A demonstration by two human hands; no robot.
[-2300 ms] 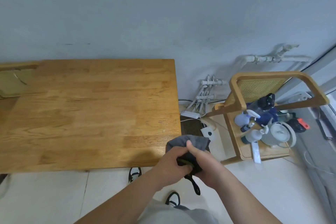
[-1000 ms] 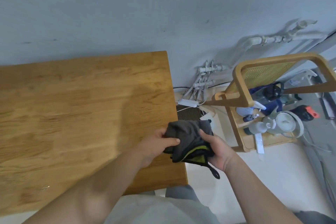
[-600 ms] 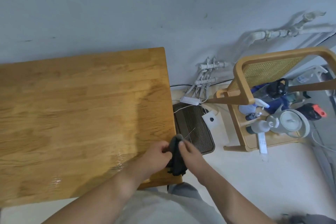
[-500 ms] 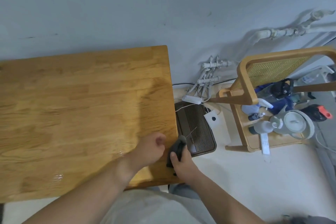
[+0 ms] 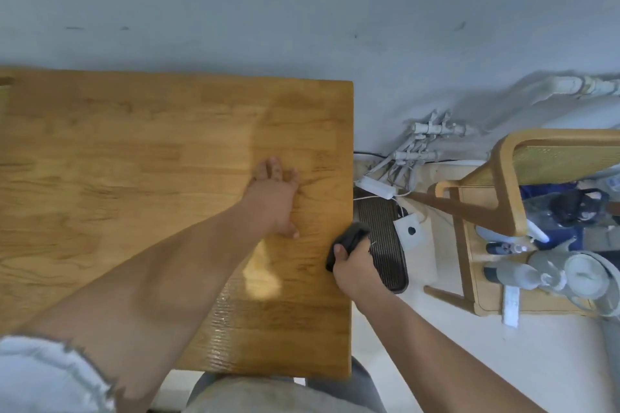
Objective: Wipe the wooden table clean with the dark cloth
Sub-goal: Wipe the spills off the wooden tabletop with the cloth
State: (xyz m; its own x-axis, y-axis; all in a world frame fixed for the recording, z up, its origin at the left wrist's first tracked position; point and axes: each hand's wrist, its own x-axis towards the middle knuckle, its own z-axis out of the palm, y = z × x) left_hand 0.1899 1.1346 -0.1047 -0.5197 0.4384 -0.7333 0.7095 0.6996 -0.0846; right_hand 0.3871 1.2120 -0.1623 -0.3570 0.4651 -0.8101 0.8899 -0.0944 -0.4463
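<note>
The wooden table [image 5: 141,157] fills the left and middle of the head view, its right edge running down near the centre. My left hand [image 5: 273,199] rests flat on the tabletop close to that right edge, fingers spread. My right hand [image 5: 354,261] grips the bunched dark cloth [image 5: 350,238] right at the table's right edge, the cloth sticking out above my fingers. A wet sheen shows on the wood between my two arms.
A dark ribbed mat [image 5: 382,238] lies on the floor just right of the table. A white power strip [image 5: 375,187] and pipes sit by the wall. A wooden chair [image 5: 510,184] at the right holds bottles and a white kettle [image 5: 585,278].
Both hands held the cloth off the table's corner; now my left hand has let go and moved onto the tabletop, while my right hand keeps the cloth at the right edge.
</note>
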